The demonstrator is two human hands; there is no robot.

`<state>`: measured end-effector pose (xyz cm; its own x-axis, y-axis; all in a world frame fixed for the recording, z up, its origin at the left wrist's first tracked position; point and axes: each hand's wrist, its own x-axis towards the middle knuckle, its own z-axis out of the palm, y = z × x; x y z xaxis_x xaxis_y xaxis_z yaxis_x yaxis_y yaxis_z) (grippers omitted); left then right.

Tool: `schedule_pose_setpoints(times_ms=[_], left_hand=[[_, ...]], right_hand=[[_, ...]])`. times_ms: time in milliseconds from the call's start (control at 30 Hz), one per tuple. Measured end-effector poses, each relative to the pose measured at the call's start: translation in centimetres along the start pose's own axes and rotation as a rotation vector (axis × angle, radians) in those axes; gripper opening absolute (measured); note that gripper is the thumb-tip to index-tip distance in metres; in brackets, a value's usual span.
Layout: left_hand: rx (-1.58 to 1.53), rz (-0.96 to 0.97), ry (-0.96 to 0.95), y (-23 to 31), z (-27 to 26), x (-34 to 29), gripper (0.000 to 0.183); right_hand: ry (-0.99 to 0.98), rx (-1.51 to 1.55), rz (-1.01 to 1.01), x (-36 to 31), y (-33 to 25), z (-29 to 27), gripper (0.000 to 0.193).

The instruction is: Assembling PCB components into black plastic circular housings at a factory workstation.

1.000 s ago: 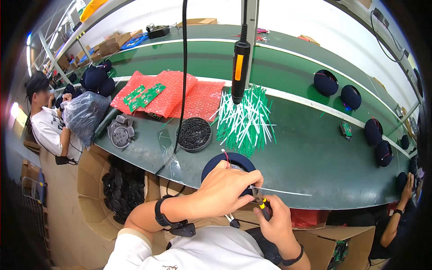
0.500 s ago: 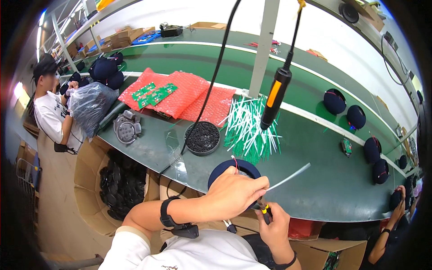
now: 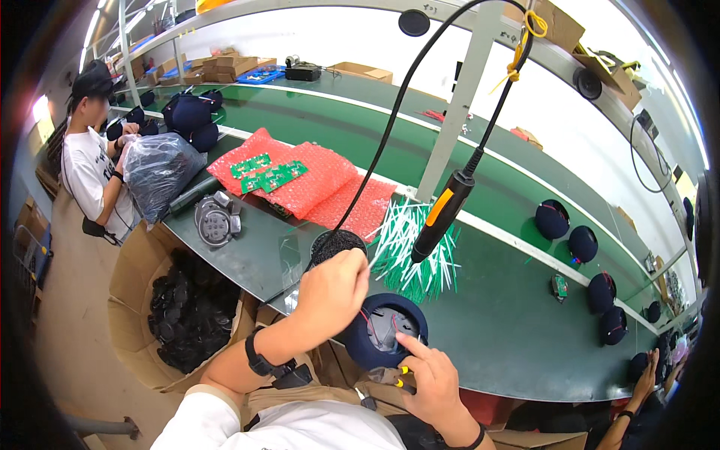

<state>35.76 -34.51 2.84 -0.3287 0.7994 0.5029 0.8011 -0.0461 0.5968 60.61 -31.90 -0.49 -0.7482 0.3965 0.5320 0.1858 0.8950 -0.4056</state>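
Note:
A round navy-blue shell (image 3: 421, 324) with a grey plastic inside and thin red wires sits at the table's near edge. My right hand (image 3: 431, 382) is closed round yellow-and-black-handled cutters (image 3: 388, 376), whose jaws lie beside the shell's lower edge. Its index finger reaches over the shell's rim toward the wires. Up and left of the shell, my left hand (image 3: 330, 300) is raised with its fingers pinched; what they hold, if anything, I cannot make out. Behind that hand stands a black dish (image 3: 330, 244) of small dark pieces, partly covered. White and green strips (image 3: 416, 247) lie heaped nearby.
An orange-and-black tool (image 3: 442, 216) hangs on a cable above the strips. Green circuit boards (image 3: 274, 176) rest on red bubble wrap (image 3: 330, 176). A carton of black parts (image 3: 191, 315) stands at left. More navy shells (image 3: 552, 219) sit at right. Other people work at both sides.
My left hand has moved up and left, away from the shell, and the pale strip that stuck out from it no longer shows. My right hand has shifted left with the cutters, uncovering the shell's inside.

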Motion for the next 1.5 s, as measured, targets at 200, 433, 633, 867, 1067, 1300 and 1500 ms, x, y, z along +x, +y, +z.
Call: schedule_pose_setpoints(times_ms=[200,433,633,867,1067,1300,1500], left_hand=[[0.167,-0.156,-0.225,-4.4,4.9,2.7,0.015],[0.172,-0.351,-0.507,-4.6,9.2,8.2,0.024],[0.13,-0.176,-0.302,-4.8,9.0,6.0,0.019],[-0.046,-0.057,-0.342,-5.6,3.9,-3.9,0.032],[-0.027,0.091,-0.098,-6.5,4.3,-7.2,0.03],[0.042,0.115,0.0,-6.9,5.5,-7.6,0.027],[0.032,0.103,-0.019,-7.1,5.7,-7.6,0.023]], right_hand=[[-0.018,-0.068,0.004,0.0,0.5,0.2,0.049],[0.066,0.081,0.208,-1.0,-0.2,-3.9,0.034],[0.197,-0.06,0.367,-1.1,3.9,-8.2,0.047],[0.41,-0.187,0.476,3.5,17.7,-9.9,0.057],[0.42,-0.299,0.36,13.1,30.3,-9.3,0.059],[0.48,-0.32,0.433,20.3,44.2,-7.8,0.047],[0.429,-0.572,0.457,20.2,47.7,-7.9,0.047]])
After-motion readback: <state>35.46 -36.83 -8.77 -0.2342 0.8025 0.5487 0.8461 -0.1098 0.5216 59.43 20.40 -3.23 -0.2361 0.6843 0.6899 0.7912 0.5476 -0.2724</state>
